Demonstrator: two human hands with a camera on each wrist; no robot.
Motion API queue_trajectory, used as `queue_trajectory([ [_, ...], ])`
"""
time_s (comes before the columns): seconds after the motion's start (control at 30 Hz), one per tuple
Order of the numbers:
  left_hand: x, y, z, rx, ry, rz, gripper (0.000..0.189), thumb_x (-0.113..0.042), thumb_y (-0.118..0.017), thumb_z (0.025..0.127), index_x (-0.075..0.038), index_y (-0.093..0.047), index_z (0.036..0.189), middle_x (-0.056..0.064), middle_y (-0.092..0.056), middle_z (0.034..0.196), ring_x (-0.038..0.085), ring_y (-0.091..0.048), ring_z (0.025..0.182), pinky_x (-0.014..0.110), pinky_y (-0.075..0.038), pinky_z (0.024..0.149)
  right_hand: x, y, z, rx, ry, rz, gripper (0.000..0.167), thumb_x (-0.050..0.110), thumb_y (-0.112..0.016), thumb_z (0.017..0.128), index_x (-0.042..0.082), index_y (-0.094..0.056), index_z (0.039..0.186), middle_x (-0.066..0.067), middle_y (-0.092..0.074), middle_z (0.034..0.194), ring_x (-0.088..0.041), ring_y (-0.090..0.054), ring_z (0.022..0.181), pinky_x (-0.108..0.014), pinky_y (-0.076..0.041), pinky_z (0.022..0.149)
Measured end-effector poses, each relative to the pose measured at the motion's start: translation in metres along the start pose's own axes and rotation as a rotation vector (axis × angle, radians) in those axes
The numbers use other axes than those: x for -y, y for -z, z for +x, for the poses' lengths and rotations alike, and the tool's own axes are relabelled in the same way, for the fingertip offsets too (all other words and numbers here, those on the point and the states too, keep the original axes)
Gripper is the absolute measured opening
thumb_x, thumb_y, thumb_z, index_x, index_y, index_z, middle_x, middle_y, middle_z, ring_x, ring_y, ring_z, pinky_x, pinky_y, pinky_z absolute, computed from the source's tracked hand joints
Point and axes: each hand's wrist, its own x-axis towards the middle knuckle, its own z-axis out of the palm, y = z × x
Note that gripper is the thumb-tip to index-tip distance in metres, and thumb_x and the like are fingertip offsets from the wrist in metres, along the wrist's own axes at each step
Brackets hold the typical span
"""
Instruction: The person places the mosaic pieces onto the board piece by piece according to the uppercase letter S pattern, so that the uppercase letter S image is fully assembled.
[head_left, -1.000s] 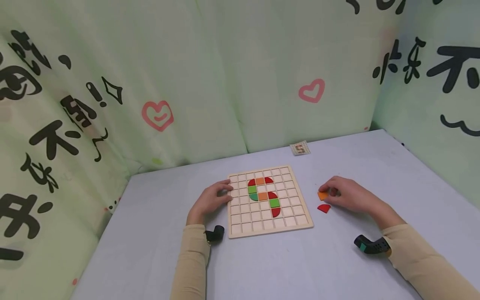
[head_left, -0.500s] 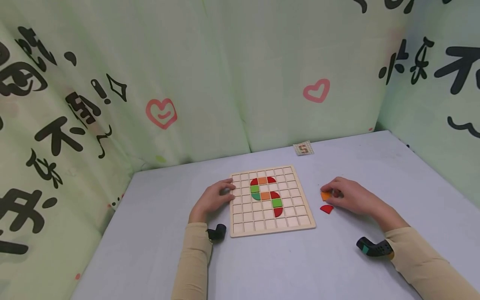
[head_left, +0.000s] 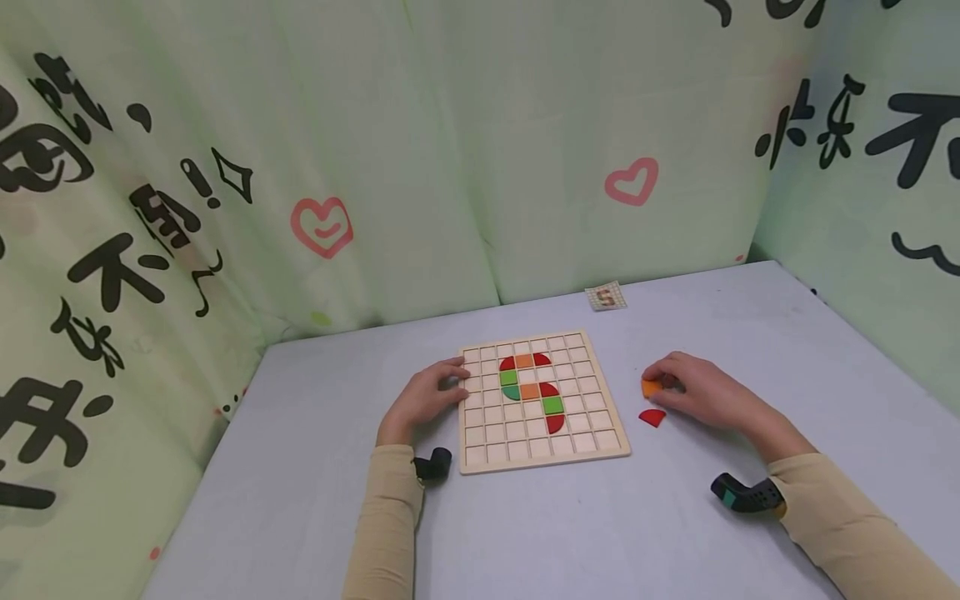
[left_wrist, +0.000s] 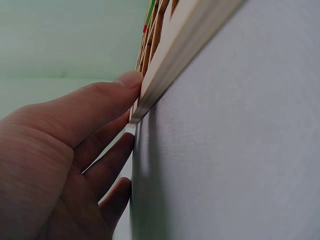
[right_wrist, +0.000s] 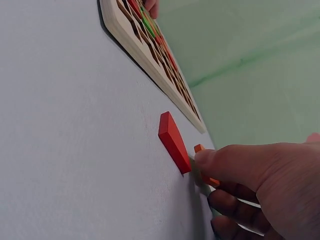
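A square wooden grid board (head_left: 495, 433) lies on the table, with red, orange, green and teal tiles in an S-like line. My left hand (head_left: 423, 398) touches the board's left edge, thumb and fingers relaxed; the left wrist view shows the thumb (left_wrist: 112, 92) against the wooden rim. To the right of the board, my right hand (head_left: 697, 387) pinches an orange tile (head_left: 651, 388) between thumb and fingers, low at the tabletop. Most of that tile is covered by the thumb in the right wrist view. Just nearer lies a red quarter-round tile (right_wrist: 173, 142), apart from the fingers.
A small card (head_left: 606, 297) with an S-shaped pattern lies at the table's back edge. Behind it hangs a pale green curtain (head_left: 450, 167) with printed hearts and black characters. The table (head_left: 525, 533) has a white cover.
The camera view has shifted slightly. Both hands keep their places, the left at the board's edge and the right at the orange tile. No tile has visibly moved.
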Motion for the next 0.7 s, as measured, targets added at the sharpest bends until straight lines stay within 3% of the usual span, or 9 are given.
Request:
queue_trajectory([
  [0.37,-0.001,-0.001,0.001,0.004,0.015,0.012,0.033,-0.017,-0.071,0.093,-0.008,-0.068,0.125,0.004,-0.047,0.156,0.029,-0.035,0.150,0.048,-0.029,0.123,0.021,-0.002,0.002,-0.034,0.030,0.027,0.026,0.010,-0.069,0.090,0.002,-0.069,0.115,-0.009,-0.065,0.110,-0.023,-0.061,0.099,-0.042,-0.055,0.086],
  [0.5,-0.002,0.000,0.000,0.005,0.013,0.008,0.033,-0.017,-0.071,0.093,-0.008,-0.068,0.125,0.004,-0.046,0.156,0.029,-0.034,0.150,0.048,-0.028,0.123,0.036,-0.006,0.007,-0.007,0.044,0.041,0.026,0.010,-0.068,0.090,0.003,-0.069,0.115,-0.008,-0.064,0.110,-0.022,-0.061,0.099,-0.039,-0.055,0.084],
  [0.7,-0.001,0.000,0.000,0.003,0.009,-0.004,0.032,-0.017,-0.071,0.093,-0.008,-0.068,0.124,0.004,-0.046,0.156,0.030,-0.035,0.149,0.049,-0.029,0.123,0.063,-0.016,0.013,0.052,0.136,0.049,0.026,0.012,-0.069,0.091,0.004,-0.069,0.115,-0.003,-0.064,0.107,-0.017,-0.060,0.097,-0.034,-0.055,0.082],
])
